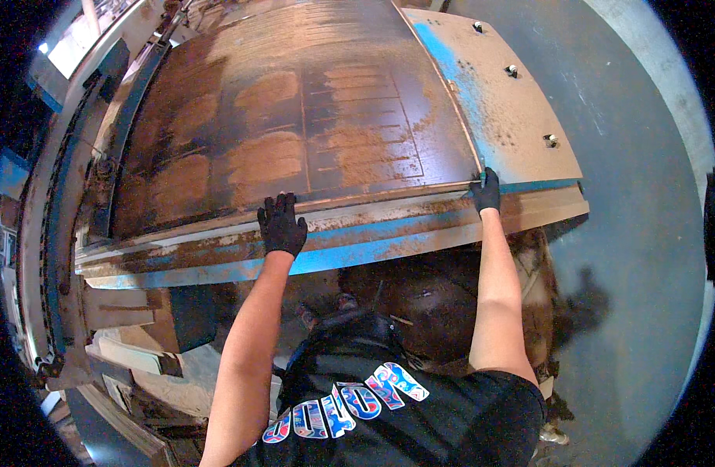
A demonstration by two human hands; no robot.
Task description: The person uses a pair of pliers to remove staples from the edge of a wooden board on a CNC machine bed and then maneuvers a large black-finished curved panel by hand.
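Observation:
A large dark flat panel (357,109), with cut grooves and heaps of brown sawdust, lies on a machine bed with blue edges. My left hand (282,224), in a black glove, rests at the panel's near edge with its fingers spread and nothing in it. At the panel's near right corner, my right hand (487,191), also gloved in black, has its fingers closed around the edge. The undersides of its fingers are hidden.
A beige side board (521,117) with several small fittings and blue patches borders the panel on the right. A long machine rail (54,210) runs along the left. Boards (132,354) lie low at the left. Grey floor (630,233) extends at the right.

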